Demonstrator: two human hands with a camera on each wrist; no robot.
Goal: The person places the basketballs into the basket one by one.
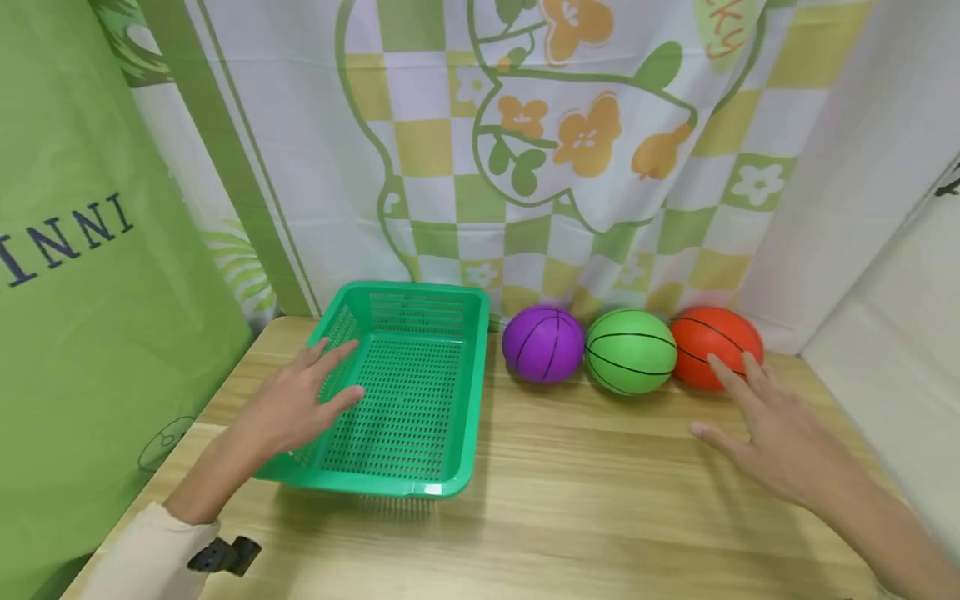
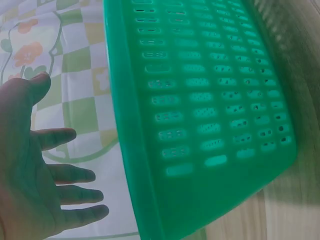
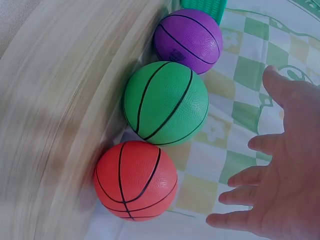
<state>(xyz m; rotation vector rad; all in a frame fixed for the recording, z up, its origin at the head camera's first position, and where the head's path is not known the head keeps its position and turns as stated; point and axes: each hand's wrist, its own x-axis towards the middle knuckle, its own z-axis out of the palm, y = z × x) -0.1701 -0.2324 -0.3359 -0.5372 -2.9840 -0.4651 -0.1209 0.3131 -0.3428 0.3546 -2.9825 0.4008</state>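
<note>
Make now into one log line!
left hand: holds nothing, near green basket; right hand: holds nothing, near red ball; green ball: between red and purple ball

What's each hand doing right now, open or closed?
Left hand: open, holding nothing, near the green rectangular perforated plastic basket.
Right hand: open, holding nothing, near the red round black-lined ball.

In the head view, basket (image 1: 468, 400) at seven o'clock: glossy plastic, perforated. Purple ball (image 1: 543, 344), green ball (image 1: 632, 352) and red ball (image 1: 703, 337) toward four: rubber-like, pebbled, slight sheen. Tabletop (image 1: 555, 517) at six: smooth, wood-grained. Curtain (image 1: 555, 192) at twelve: creased cloth. Green hanging (image 1: 90, 325) at nine: matt cloth.
</note>
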